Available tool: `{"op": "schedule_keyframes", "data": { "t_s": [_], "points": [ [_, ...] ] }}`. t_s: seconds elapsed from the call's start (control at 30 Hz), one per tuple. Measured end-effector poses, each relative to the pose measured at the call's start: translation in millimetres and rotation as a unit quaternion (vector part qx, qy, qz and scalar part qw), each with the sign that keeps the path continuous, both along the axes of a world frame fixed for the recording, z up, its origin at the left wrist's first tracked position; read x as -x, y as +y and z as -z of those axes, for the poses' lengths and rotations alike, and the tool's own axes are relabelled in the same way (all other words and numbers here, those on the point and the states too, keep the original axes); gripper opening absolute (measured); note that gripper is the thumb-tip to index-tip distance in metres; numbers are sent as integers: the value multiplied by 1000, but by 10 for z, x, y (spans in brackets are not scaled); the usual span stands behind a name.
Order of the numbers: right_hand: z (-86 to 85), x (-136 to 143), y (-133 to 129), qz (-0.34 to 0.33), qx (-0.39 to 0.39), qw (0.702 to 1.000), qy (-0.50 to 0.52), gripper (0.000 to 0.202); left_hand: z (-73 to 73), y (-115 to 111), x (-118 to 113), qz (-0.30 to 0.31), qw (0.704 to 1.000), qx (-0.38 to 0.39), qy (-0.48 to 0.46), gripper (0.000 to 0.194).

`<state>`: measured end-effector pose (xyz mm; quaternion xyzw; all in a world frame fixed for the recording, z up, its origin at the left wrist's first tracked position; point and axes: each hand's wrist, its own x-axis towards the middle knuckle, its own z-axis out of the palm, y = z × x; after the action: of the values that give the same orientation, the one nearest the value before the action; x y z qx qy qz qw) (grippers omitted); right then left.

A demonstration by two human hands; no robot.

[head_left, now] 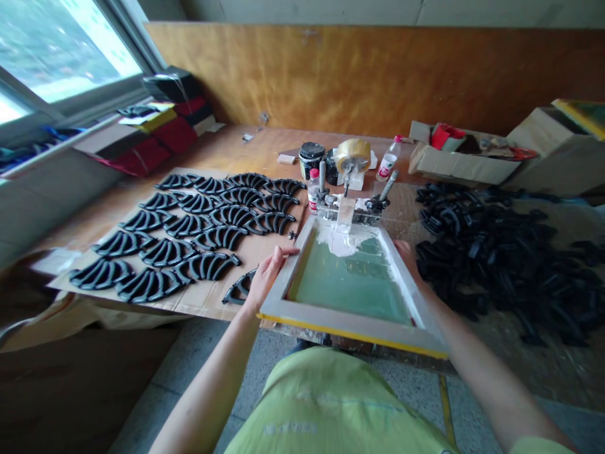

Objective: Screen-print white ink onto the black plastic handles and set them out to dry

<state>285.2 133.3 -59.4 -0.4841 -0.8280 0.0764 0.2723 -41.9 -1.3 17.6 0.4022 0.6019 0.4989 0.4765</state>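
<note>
A screen printing frame [302, 311] with a green mesh [350, 284] lies in front of me, with white paste [343, 243] across its far part. Its far side is held by a metal clamp stand [350, 205]. My left hand [267, 274] is closed on the left rail, index finger along the edge. On the opposite side my right hand [409, 260] grips the right rail; most of its fingers are hidden. A single black fan-shaped part [239, 287] lies beside my left hand. A flat squeegee [346, 214] rests against the mesh at the far end.
Rows of black fan-shaped parts [189, 230] lie on cardboard at left. At right is a heap of black parts [501, 258]. Behind the frame stand a black tub [311, 157], a roll of tape [352, 155] and a bottle [389, 161]. An open carton [463, 165] sits at back right.
</note>
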Motion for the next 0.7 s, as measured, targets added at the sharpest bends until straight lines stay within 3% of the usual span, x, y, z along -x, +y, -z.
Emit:
{"op": "schedule_keyframes", "data": {
  "t_s": [0.07, 0.13, 0.2, 0.3, 0.4, 0.5, 0.63, 0.7],
  "points": [
    [-153, -20, 190, 50, -31, 998, 15, 30, 305, -153, 27, 25, 998, 56, -1, 56],
    [-318, 213, 342, 52, -59, 997, -2, 40, 633, -228, 22, 33, 996, 78, -16, 67],
    [-444, 595, 436, 11, -69, 997, -46, 51, 921, -240, 8, 30, 995, 93, -22, 77],
    [-476, 1082, 444, -54, -15, 989, -135, 32, 1182, -212, 7, 23, 993, 111, -12, 76],
    [-347, 1176, 269, -93, 46, 977, -187, 11, 1259, -205, 29, 25, 992, 122, 13, 70],
    [-253, 971, -5, -157, 37, 968, -191, 15, 1257, -220, 38, 23, 992, 123, 31, 66],
    [-350, 748, -166, -295, 40, 936, -188, 17, 1220, -229, 15, 16, 992, 120, 30, 65],
    [-407, 757, -129, -300, 54, 934, -185, 13, 1185, -229, 2, 10, 993, 117, 25, 64]
  ]
}}
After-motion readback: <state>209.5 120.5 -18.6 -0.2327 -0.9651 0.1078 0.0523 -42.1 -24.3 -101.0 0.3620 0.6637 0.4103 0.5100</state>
